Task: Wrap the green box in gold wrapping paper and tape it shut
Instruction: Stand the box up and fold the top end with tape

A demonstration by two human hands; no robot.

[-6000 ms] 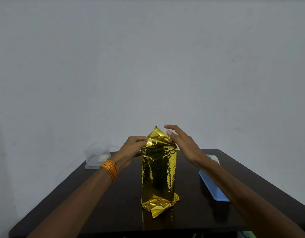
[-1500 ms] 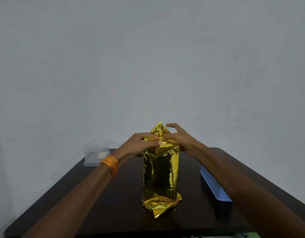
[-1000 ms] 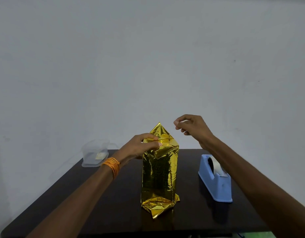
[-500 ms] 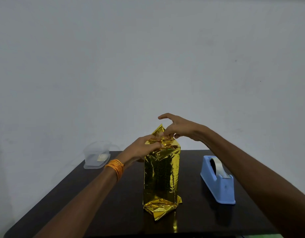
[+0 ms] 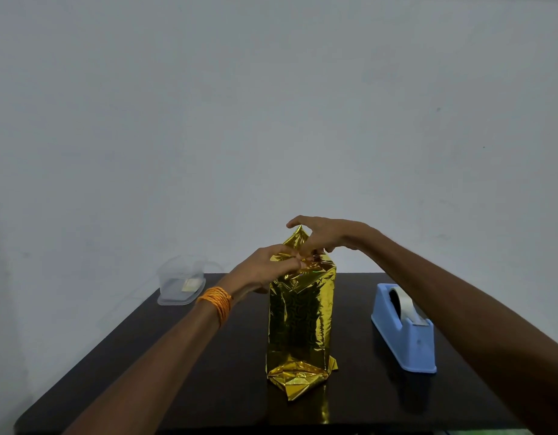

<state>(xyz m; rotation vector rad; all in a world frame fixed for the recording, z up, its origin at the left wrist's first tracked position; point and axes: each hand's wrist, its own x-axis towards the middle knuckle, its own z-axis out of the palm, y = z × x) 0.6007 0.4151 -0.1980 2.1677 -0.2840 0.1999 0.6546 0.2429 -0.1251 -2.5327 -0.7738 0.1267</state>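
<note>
Tall gold-wrapped box, upright; top seemingly peaked.

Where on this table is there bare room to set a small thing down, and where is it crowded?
One bare strip of the table lies between the gold-wrapped box and the tape dispenser. Another lies between the clear container and the box, under the left forearm. Crowded: the box top, where the left hand and right hand pinch the paper.

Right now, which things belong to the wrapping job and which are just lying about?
In the job: tall box wrapped in shiny gold paper; left hand and right hand at its top fold; blue plastic tape dispenser.
Lying about: clear plastic container on dark table.
</note>
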